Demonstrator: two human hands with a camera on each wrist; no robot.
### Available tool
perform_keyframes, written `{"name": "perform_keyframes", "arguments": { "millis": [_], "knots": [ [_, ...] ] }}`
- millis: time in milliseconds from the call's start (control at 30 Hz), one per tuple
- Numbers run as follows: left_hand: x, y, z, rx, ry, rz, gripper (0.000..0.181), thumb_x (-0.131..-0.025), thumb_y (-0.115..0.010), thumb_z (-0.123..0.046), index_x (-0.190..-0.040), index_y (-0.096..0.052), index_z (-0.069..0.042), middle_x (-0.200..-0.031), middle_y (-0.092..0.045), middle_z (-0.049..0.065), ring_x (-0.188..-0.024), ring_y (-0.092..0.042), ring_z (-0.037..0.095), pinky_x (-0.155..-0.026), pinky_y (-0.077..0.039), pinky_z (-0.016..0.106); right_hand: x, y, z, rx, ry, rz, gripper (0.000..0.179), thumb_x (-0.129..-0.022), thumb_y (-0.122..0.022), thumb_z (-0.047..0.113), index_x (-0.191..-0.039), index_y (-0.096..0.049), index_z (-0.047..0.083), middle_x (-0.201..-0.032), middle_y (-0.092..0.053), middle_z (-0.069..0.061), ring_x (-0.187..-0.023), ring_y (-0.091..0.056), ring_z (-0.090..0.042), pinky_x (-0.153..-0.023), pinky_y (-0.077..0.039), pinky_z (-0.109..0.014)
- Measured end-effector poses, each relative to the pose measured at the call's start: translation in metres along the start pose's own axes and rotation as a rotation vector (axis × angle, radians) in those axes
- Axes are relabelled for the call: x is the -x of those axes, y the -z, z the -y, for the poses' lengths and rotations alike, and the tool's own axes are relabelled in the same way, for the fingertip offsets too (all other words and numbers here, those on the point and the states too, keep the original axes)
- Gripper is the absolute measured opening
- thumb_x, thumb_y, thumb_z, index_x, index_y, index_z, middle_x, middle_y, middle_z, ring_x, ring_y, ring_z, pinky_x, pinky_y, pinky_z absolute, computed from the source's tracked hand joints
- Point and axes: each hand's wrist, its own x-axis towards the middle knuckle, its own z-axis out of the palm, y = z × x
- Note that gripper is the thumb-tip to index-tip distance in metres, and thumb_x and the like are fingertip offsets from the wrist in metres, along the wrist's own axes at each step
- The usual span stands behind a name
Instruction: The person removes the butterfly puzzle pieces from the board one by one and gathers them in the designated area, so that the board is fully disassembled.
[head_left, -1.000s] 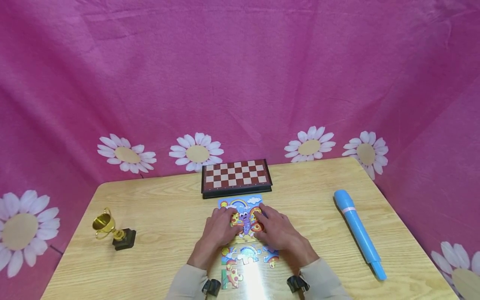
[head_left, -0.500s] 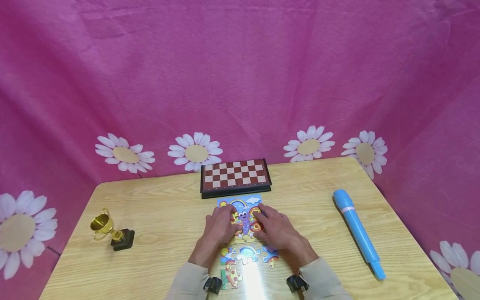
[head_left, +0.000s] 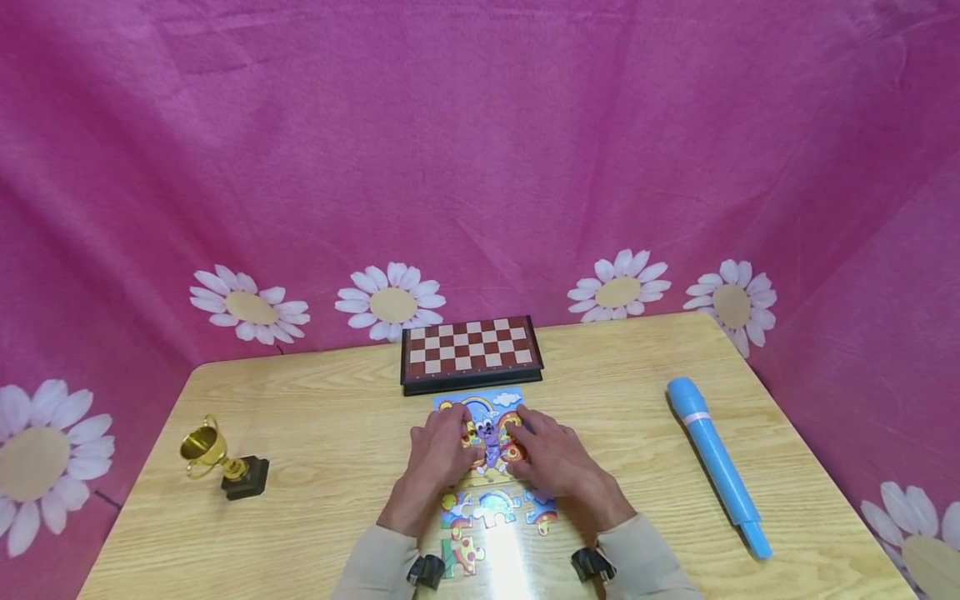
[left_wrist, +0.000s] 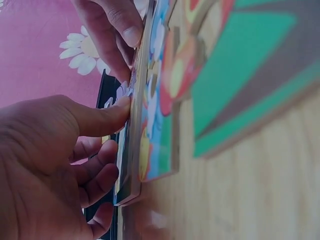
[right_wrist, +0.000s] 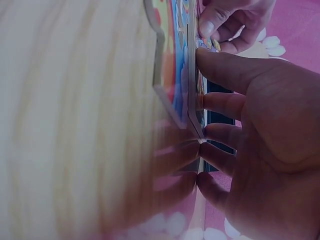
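A butterfly puzzle board [head_left: 512,397] lies at the middle of the table with both hands over it. My left hand [head_left: 438,454] bends thumb and index finger around the left wing; the thumb presses at the board in the left wrist view. Opposite it, my right hand [head_left: 562,457] holds thumb and index finger about the right wing. Between the fingertips a purple puzzle piece [head_left: 486,429] sits slightly raised over the printed picture. Its underside is hidden. Several loose puzzle pieces [head_left: 498,508] lie nearer me, below the board.
A folded chessboard [head_left: 472,354] stands right behind the puzzle. Off to the left a small gold trophy cup [head_left: 206,446] leans on its dark base. A long blue microphone-shaped object [head_left: 720,467] lies at the right. A pink flowered cloth [head_left: 480,167] hangs behind the table.
The hands stay almost in place. The purple butterfly picture between the fingertips looks shifted and a little raised compared with before. The loose pieces have not moved.
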Motion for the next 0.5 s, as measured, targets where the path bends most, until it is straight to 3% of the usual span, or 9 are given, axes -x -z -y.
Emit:
{"name": "perform_keyframes", "arguments": {
  "millis": [233, 500],
  "knots": [
    [0.0039, 0.0019, 0.0021, 0.077, -0.029, -0.002, 0.028, -0.085, -0.073, -0.030, -0.102, -0.053, -0.020, -0.087, -0.051, -0.004, -0.088, -0.047, 0.017, -0.080, -0.028, 0.042, 0.0006, 0.0001, -0.0001, 0.000, 0.005, -0.001, 0.060, -0.090, -0.064, 0.042, -0.142, -0.048, 0.019, -0.158, -0.029, -0.010, -0.145, -0.028, -0.033, -0.111, -0.029, -0.056],
    [0.0052, 0.0091, 0.0017, 0.182, -0.069, -0.076, 0.007, -0.093, -0.062, -0.022, -0.090, -0.056, -0.020, -0.077, -0.054, -0.006, -0.077, -0.049, 0.013, -0.080, -0.027, 0.042, -0.0001, 0.0008, 0.0000, -0.015, 0.013, -0.002, 0.059, -0.090, -0.063, 0.040, -0.142, -0.048, 0.017, -0.158, -0.029, -0.011, -0.145, -0.028, -0.033, -0.110, -0.029, -0.057]
  ]
}}
